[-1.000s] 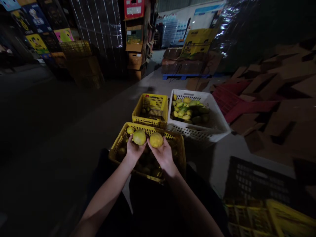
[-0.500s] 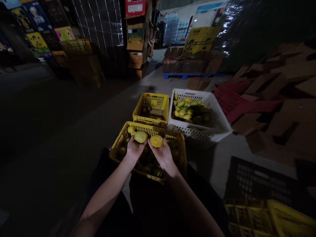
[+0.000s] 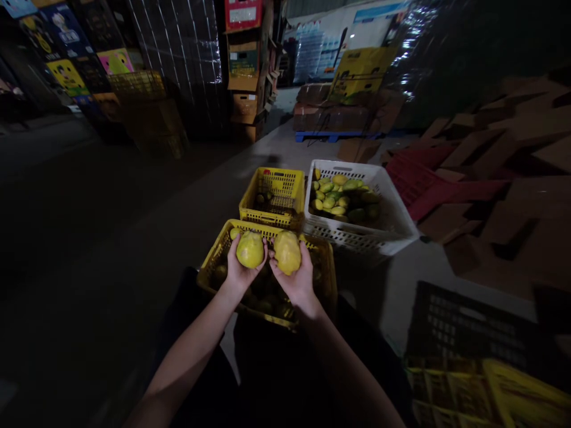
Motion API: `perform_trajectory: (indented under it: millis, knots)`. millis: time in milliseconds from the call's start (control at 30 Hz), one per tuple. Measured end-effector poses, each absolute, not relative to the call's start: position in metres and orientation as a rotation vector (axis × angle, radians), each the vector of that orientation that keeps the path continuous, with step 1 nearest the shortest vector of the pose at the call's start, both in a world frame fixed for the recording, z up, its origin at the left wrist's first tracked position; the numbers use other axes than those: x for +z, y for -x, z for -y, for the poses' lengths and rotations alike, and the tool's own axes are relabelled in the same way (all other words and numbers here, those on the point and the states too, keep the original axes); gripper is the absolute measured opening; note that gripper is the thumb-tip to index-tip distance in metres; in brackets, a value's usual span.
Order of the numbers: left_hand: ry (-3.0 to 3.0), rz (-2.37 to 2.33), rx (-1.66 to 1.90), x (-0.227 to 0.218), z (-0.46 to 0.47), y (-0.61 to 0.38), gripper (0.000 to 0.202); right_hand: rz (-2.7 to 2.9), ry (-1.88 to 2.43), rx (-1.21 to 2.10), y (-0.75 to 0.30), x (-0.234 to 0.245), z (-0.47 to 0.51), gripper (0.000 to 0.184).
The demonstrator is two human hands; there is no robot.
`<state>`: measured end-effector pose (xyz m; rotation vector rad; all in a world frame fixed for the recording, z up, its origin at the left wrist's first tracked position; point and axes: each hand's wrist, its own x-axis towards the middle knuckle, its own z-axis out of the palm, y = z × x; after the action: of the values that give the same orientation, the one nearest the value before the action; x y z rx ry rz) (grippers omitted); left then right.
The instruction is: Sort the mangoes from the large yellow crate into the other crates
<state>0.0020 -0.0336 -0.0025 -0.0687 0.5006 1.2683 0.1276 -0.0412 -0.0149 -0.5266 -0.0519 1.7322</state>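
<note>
My left hand [image 3: 238, 270] is closed round a yellow-green fruit [image 3: 250, 249]. My right hand [image 3: 298, 279] grips a second yellow fruit [image 3: 287, 252]. Both fruits are held side by side, almost touching, above a yellow crate [image 3: 213, 266] that lies between my knees with several dark and yellow fruits in it. Beyond it stands a smaller yellow crate [image 3: 273, 193] with a few fruits. To its right is a white crate [image 3: 392, 217] holding several yellow and green fruits.
A black crate [image 3: 468, 327] and stacked yellow crates [image 3: 486, 392] lie at the lower right. Flattened cardboard [image 3: 499, 178] and a red crate [image 3: 408, 178] fill the right side. Stacked boxes [image 3: 243, 65] and a blue pallet [image 3: 332, 137] stand at the back. The floor at left is dark.
Both hands have turned the fruits upright, so their broad sides now face me, and lifted them slightly. The crates have not moved.
</note>
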Motion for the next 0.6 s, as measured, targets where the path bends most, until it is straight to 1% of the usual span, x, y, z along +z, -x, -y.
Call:
perform_trajectory:
  millis: [67, 233, 367, 467, 600]
  knots:
    - [0.064, -0.514, 1.230, -0.0015, 0.0345, -0.0005, 0.042, 0.071, 0.532, 1.751, -0.1273, -0.0127, 0.0435, 0.038]
    - [0.042, -0.497, 1.219, -0.0035, 0.0340, 0.0002, 0.044, 0.061, 0.543, 1.771, -0.1273, -0.0111, 0.0456, 0.035]
    - [0.082, -0.489, 1.245, -0.0039, 0.0335, -0.0001, 0.045, 0.069, 0.542, 1.789, -0.1274, -0.0134, 0.0445, 0.040]
    - [0.099, -0.488, 1.249, -0.0025, 0.0342, 0.0008, 0.043, 0.085, 0.556, 1.788, -0.1278, -0.0152, 0.0437, 0.043]
    - [0.108, -0.487, 1.253, -0.0014, 0.0351, 0.0024, 0.039, 0.091, 0.577, 1.784, -0.1286, -0.0169, 0.0429, 0.040]
